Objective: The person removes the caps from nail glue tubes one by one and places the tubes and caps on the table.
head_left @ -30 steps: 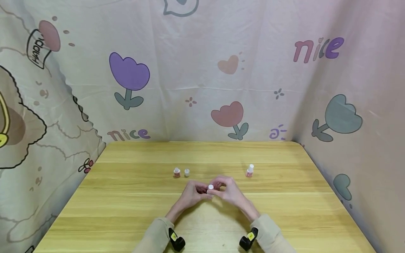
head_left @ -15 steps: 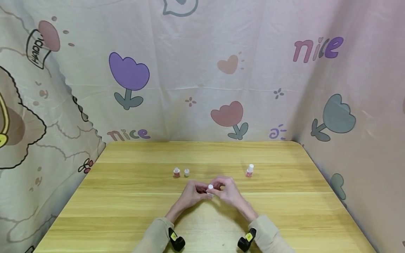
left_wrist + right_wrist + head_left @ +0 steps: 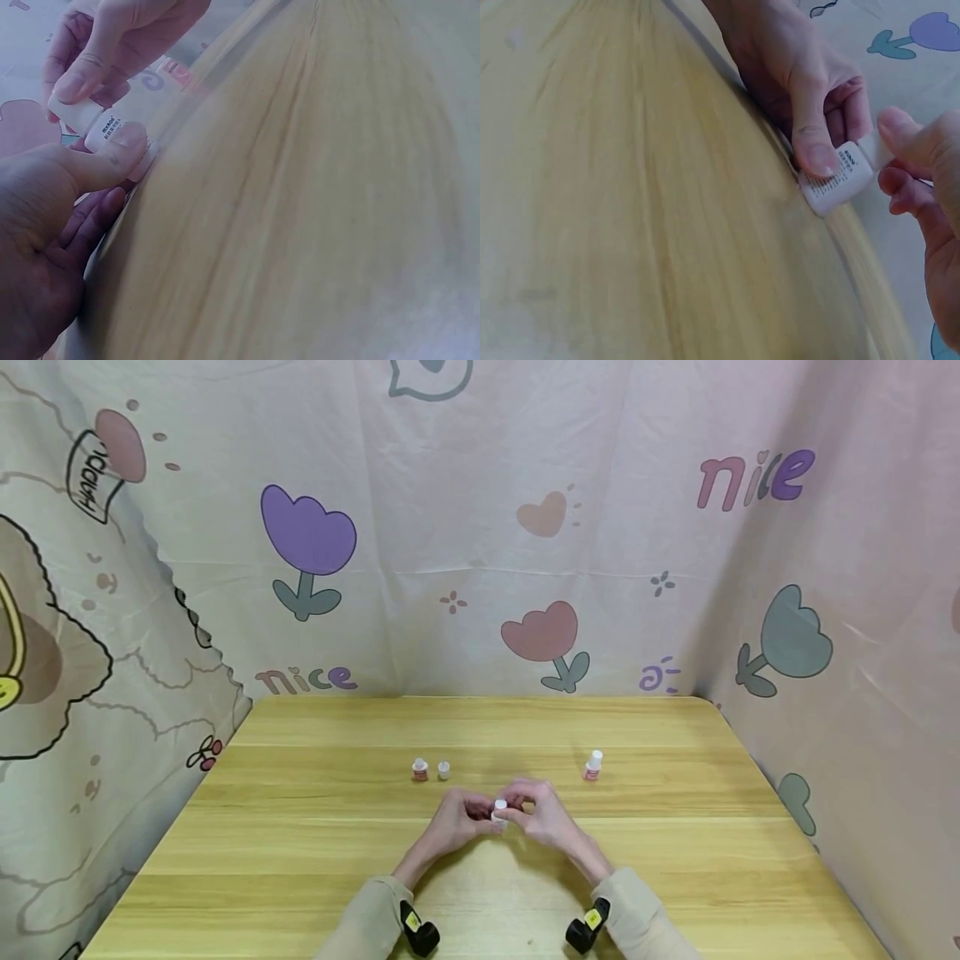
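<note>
A small white bottle (image 3: 837, 186) with dark print is between my two hands near the middle of the table. My left hand (image 3: 455, 823) grips its body, with the thumb across the label. At the top of the bottle, my right hand (image 3: 551, 818) pinches the white cap (image 3: 76, 114) between thumb and fingers. The cap sits at the bottle's neck, in line with the body. The left fingers behind the bottle are partly hidden in the head view.
Beyond my hands on the wooden table (image 3: 300, 843) stand a small red-labelled bottle (image 3: 420, 771) and, beside it, a separate white cap (image 3: 444, 771). Another bottle (image 3: 592, 767) with a tall white cap stands farther right. A printed curtain (image 3: 450, 527) hangs behind the table.
Both hands stay in place around the bottle, with only a very slight shift of the right wrist. The right-hand part of the curtain has drifted a little to the left.
</note>
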